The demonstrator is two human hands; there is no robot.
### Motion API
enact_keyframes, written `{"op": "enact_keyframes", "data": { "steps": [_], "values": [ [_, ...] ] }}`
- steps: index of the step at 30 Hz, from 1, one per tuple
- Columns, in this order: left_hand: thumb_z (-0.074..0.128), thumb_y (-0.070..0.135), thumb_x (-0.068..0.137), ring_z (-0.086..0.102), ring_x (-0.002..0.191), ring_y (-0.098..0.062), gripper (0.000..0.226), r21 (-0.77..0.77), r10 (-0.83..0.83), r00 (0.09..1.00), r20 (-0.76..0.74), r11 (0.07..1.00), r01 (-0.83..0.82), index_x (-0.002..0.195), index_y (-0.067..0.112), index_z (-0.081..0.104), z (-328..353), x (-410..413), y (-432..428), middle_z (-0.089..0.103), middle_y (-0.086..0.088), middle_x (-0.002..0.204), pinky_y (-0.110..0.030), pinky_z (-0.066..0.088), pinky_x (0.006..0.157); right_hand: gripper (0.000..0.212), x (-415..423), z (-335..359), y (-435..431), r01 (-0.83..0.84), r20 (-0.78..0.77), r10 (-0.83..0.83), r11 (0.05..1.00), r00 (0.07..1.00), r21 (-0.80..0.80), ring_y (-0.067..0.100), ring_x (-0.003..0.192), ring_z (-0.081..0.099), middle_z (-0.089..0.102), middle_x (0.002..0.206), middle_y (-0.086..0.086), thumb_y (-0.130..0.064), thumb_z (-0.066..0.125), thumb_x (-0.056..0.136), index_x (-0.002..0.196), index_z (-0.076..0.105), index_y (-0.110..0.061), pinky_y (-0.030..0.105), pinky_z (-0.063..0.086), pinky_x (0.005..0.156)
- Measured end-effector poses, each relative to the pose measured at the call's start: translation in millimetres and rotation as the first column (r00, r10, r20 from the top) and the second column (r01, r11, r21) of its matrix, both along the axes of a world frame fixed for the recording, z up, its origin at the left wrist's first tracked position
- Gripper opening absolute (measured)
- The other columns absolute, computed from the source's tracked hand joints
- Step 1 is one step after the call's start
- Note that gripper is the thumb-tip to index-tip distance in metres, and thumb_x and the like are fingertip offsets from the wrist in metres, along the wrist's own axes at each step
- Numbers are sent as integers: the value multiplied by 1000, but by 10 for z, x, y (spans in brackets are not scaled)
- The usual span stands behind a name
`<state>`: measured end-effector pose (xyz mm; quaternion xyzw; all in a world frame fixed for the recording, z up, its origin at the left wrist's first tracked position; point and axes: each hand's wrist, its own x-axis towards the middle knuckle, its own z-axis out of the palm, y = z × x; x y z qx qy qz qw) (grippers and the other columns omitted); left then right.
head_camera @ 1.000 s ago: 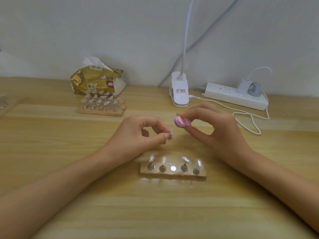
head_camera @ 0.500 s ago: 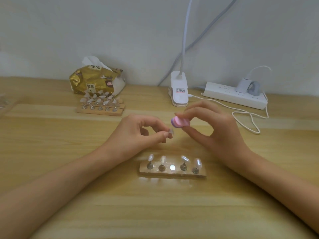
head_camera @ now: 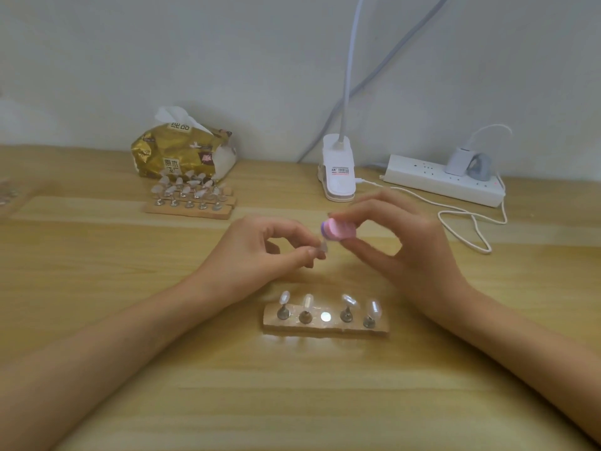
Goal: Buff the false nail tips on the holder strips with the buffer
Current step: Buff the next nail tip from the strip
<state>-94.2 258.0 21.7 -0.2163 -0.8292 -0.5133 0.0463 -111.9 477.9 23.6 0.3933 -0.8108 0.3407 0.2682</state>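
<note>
My left hand (head_camera: 260,252) pinches a small clear nail tip on its stand (head_camera: 324,246) between thumb and forefinger. My right hand (head_camera: 403,245) grips a pink and purple buffer block (head_camera: 338,230), whose end touches the top of that tip. Below both hands lies a wooden holder strip (head_camera: 325,325) with several clear nail tips on metal stands and one bare silver magnet spot (head_camera: 326,317) in its middle. More holder strips with nail tips (head_camera: 190,195) lie at the back left.
A gold tissue pack (head_camera: 182,151) stands behind the far strips. A white clip lamp base (head_camera: 338,170) sits at the back centre. A white power strip (head_camera: 445,180) with a plug and a looping white cable (head_camera: 468,229) lies at the back right.
The buffer has come down and left from a small gap onto the nail tip in my left hand. Both hands otherwise stay in place.
</note>
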Motion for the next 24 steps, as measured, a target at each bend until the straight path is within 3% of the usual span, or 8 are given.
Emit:
{"op": "enact_keyframes", "data": {
  "steps": [3,7,10,14,16,18,22,24],
  "values": [
    [76,37,81,45,49,-4,8,2,16,1000,17,1000,-16,80,29,77,-15,-8,-15,74,5,82,-18,33,52,17,42,-71,-88,-62,-39,66,993,997,96,14,94,64,65,101,4,-4,74,89,105,73,-9,25,51,85],
    [73,19,86,52,49,9,10,-3,10,1000,-7,1000,-10,81,27,77,2,4,-4,74,5,77,-5,34,52,20,-26,1,28,38,31,-37,999,999,-22,18,93,65,66,99,8,2,75,87,105,73,-6,36,52,85],
    [74,24,85,48,45,5,4,5,20,1000,4,1000,-20,82,24,78,0,-5,-5,74,5,80,-7,31,49,15,50,-60,-58,-56,-56,60,995,997,78,17,95,64,65,101,5,-2,73,89,103,72,-7,27,51,85],
    [72,18,87,45,41,2,11,32,5,1000,21,999,-6,80,24,76,-1,-1,-6,75,4,81,-10,34,44,13,-39,9,-3,43,22,-42,999,999,-4,17,90,64,65,95,7,1,75,87,99,72,-4,36,51,83],
    [74,31,83,45,41,1,10,49,5,999,32,999,-7,78,23,76,6,-1,8,74,7,77,-10,33,44,14,18,-16,-56,-12,-57,13,1000,998,14,16,92,64,65,99,6,-1,74,88,101,72,-5,29,51,84],
    [71,50,74,40,42,-6,28,30,39,999,34,999,-40,78,23,76,-7,0,-2,71,14,70,-15,31,43,14,38,-68,-99,-64,-93,74,993,993,102,17,94,64,64,102,6,-1,73,89,103,72,-5,28,51,84],
    [72,20,86,44,42,0,11,23,24,1000,18,999,-24,78,27,75,-12,-5,-3,75,8,82,-13,36,44,18,-68,1,35,38,8,-38,999,999,4,16,92,63,63,99,7,0,73,89,106,72,-5,35,51,84],
    [74,29,84,43,41,-1,6,35,22,999,30,999,-23,79,26,75,-12,-2,-6,74,10,79,-17,36,45,18,-24,-20,4,-46,-38,48,998,998,46,16,95,63,63,101,7,-1,72,91,108,72,-6,29,51,86]
  ]
}}
